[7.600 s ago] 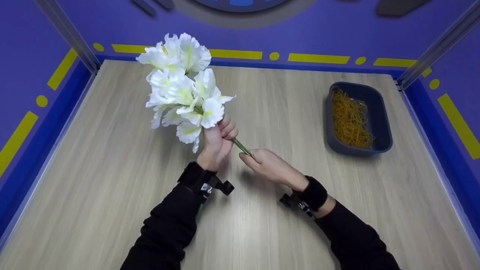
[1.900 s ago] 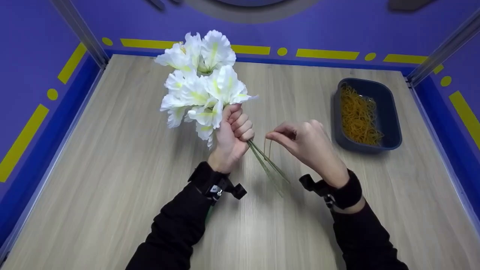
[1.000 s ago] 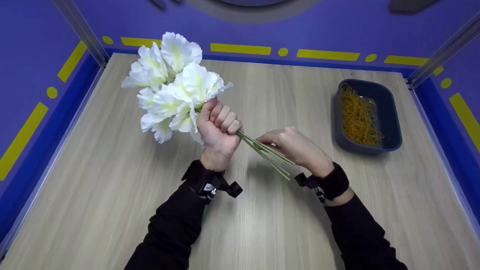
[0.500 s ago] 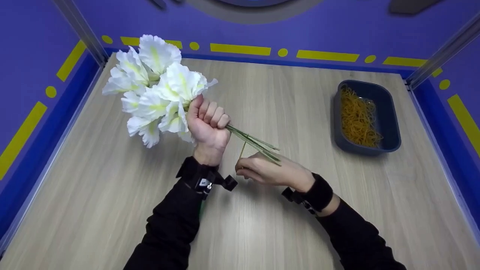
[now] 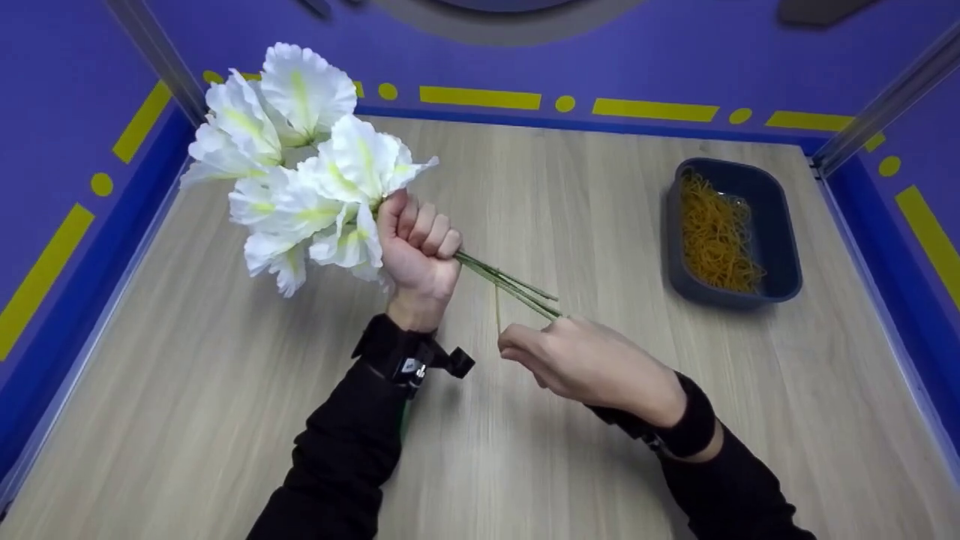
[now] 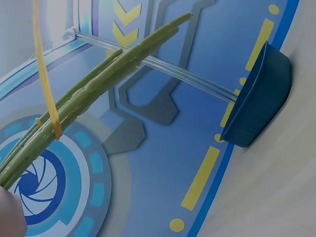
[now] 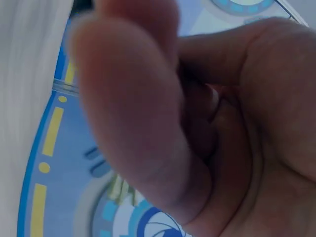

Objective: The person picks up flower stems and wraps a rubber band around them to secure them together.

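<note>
My left hand (image 5: 420,247) grips a bunch of white artificial flowers (image 5: 300,172) by the upper stems, with the blooms to the upper left. Green stems (image 5: 517,289) stick out below the fist toward the lower right. A yellow rubber band (image 5: 497,311) loops over these stems and is stretched down to my right hand (image 5: 592,364), which pinches its other end. In the left wrist view the rubber band (image 6: 47,94) crosses the stems (image 6: 84,96) and is pulled taut. The right wrist view shows curled fingers (image 7: 133,113) close up; the band is hidden there.
A dark grey plastic container (image 5: 776,225) holding many yellow rubber bands (image 5: 716,240) stands at the right of the wooden table (image 5: 465,465). Blue walls (image 5: 637,52) with yellow marks enclose the table at the back and sides.
The right hand left the stems, picked up a rubber band and hooked it over them, then drew it below. Lately it shifted slightly right and down; the flowers swung left earlier.
</note>
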Tool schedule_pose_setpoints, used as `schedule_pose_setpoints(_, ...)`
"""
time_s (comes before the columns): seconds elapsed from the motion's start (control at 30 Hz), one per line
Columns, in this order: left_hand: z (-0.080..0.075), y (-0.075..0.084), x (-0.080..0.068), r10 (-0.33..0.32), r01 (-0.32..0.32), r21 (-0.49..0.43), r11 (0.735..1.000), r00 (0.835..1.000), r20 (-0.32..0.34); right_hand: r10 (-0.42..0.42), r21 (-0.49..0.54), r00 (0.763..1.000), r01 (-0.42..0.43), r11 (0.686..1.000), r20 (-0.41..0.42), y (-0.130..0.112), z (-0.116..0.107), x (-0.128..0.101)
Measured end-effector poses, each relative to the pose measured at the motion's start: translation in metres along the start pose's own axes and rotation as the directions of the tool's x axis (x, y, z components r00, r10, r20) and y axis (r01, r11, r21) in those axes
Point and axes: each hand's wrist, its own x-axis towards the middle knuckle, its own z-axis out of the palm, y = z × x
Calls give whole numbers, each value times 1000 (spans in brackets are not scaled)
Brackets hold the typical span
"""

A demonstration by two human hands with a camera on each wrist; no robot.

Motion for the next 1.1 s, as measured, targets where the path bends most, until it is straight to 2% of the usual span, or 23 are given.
schedule_pose_setpoints(0.1,-2,-2,-1,-22,21,43,999,999,24,32,27,997,-31,999,-66,1,-10,-3)
schedule_pose_setpoints(0.2,-4,-5,-1,-51,47,110,993,998,33,43,29,985,-39,999,-169,5,-18,-6)
schedule_pose_setpoints(0.33,-3,-7,-2,-89,80,174,982,995,46,51,-8,945,-56,998,-324,16,-29,-9)
schedule_pose_setpoints(0.47,-1,-8,-3,-131,120,198,973,991,39,77,-72,911,-116,991,-405,29,-36,-11)
schedule_pose_setpoints(0.67,2,-11,-5,-200,202,233,951,979,-32,125,-128,887,-202,971,-445,44,-40,-10)
schedule_pose_setpoints(0.83,3,-11,-7,-253,266,223,938,964,-84,159,-115,878,-234,965,-452,56,-36,-3)
schedule_pose_setpoints(1.1,7,-9,-5,-264,286,102,953,947,-186,238,-43,895,-274,961,-378,71,-21,7)
